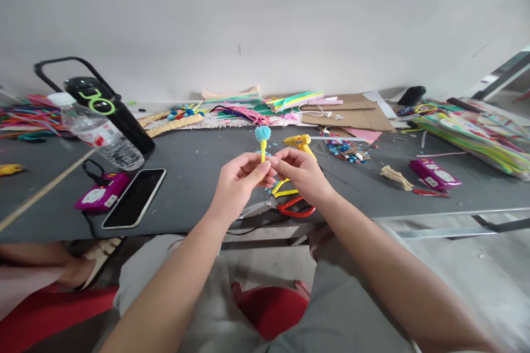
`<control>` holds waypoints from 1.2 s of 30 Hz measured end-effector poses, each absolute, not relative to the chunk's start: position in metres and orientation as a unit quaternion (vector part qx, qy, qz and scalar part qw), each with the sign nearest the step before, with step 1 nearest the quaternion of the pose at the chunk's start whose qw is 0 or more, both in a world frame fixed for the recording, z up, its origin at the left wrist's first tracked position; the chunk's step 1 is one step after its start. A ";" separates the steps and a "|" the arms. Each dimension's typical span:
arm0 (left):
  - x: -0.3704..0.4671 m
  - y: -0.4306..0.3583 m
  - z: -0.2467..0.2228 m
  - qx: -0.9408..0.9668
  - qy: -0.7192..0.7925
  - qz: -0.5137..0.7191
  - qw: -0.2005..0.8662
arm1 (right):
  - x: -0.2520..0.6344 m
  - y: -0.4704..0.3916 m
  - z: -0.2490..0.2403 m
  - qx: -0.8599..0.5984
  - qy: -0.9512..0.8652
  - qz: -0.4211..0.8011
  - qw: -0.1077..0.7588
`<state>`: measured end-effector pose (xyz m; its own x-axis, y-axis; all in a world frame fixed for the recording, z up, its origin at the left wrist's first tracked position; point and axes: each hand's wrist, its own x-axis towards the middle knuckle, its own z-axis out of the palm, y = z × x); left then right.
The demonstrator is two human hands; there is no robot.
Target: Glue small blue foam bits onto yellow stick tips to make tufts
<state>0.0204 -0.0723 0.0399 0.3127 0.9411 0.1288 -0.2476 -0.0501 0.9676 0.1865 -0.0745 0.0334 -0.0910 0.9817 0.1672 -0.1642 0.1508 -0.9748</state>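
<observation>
A pipe-cleaner flower with a fluffy light-blue head (262, 133) and a yellow stem stands upright over the table, in front of me. My left hand (238, 179) pinches its stem between thumb and fingers. Close beside it, my right hand (301, 172) has thumb and forefinger pressed together near the stem; whatever is between them is hidden. Just behind my right hand lies a yellow glue gun (296, 140). Below the hands are red-handled scissors (295, 208) and a tool with yellow handles (285, 193), partly covered. Small blue scraps lie around them.
Leftward are a clear water bottle (105, 140), a black flask (132, 124), a phone (136, 198) and a purple box (103, 193). Pipe-cleaner bundles (293, 101) and cardboard (348, 110) line the back. Another purple box (434, 174) sits right. Another person's foot (83, 267) shows lower left.
</observation>
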 end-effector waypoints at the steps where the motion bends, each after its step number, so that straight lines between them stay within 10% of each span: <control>1: 0.021 -0.073 0.040 0.544 0.334 0.491 0.594 | 0.187 -0.075 0.033 -0.403 -0.534 0.498 0.552; 36: 0.020 -0.066 0.022 0.678 0.452 0.454 0.361 | 0.175 -0.084 0.023 -0.465 -0.638 0.370 0.490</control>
